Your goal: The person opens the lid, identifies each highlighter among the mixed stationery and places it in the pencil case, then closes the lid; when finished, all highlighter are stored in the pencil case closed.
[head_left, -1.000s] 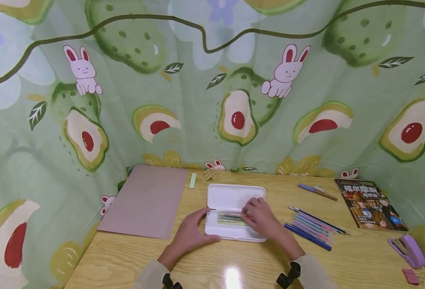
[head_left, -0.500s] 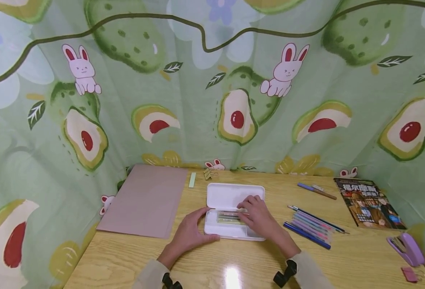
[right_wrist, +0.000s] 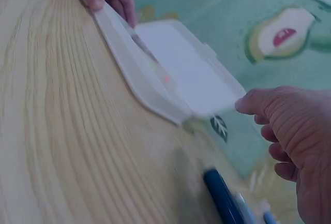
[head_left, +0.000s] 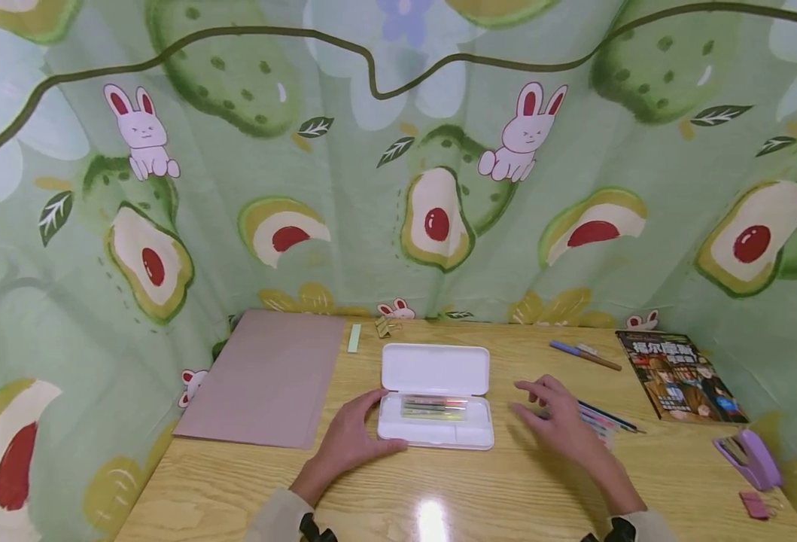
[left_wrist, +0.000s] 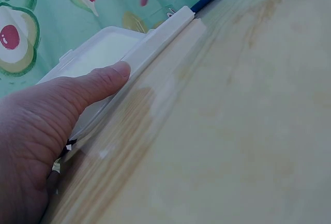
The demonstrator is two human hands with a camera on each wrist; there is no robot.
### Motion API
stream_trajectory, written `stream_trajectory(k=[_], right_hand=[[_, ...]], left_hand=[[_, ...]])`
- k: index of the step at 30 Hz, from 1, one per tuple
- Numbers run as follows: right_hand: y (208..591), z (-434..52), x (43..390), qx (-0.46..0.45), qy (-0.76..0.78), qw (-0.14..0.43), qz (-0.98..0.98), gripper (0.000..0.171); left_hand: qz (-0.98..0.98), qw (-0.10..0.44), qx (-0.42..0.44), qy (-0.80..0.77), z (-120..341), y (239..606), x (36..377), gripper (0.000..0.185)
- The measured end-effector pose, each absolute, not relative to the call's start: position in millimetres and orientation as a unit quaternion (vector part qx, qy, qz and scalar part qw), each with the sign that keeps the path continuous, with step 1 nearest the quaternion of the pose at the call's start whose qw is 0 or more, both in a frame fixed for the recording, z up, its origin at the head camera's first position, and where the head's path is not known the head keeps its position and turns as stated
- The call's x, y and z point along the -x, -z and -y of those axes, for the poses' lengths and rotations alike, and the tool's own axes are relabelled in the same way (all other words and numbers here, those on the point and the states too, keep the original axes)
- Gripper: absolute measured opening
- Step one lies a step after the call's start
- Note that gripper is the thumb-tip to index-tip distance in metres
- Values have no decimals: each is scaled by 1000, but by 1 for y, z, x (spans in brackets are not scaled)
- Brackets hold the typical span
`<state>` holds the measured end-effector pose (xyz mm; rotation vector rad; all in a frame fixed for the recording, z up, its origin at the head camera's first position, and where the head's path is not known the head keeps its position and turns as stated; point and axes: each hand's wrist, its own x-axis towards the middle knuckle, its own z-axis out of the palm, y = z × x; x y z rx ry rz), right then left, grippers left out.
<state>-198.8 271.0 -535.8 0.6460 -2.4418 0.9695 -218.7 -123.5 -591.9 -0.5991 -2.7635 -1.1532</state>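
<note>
A white pencil case (head_left: 405, 436) lies on the table with its lid (head_left: 435, 369) raised at the back. Several slim pens (head_left: 434, 409) lie side by side in its rear part. My left hand (head_left: 351, 436) holds the case's left end, thumb along the front edge and fingers toward the hinge. To the right of the case, my right hand (head_left: 564, 425) hovers with loosely bent fingers and nothing in them. Beneath and beyond it is a row of pens and pencils (head_left: 601, 433), partly hidden by the hand. A dark blue pen (right_wrist: 222, 195) shows below the hand in the right wrist view.
A mauve folder (head_left: 263, 380) covers the left side. At the back are a pale green strip (head_left: 354, 339) and a gold binder clip (head_left: 383, 327). Two pens (head_left: 584, 355), a comic-style book (head_left: 682, 376), a purple stapler (head_left: 753, 459) and a pink clip (head_left: 753, 504) lie right.
My right hand has left the pens inside the case and moved right, over the row of pens on the table. My left hand stays at the case's left end.
</note>
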Motion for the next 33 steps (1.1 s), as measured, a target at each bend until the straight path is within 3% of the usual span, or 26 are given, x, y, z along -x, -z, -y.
stream_trajectory(k=[12,19,25,33], right_hand=[[542,-345,166,-112,-306,203,923,32],[548,-358,160,-116,-300,210,923,24],[550,-358,160,-120,-291,179,932,16],[548,-357,161,-135,-250,160,945,18]], left_hand=[[904,39,187,383,123,593,218,103],[901,46,192,387,123,592,219,100],[900,45,193,388,123,592,221,102],[897,43,198,392,123,592,219,100]])
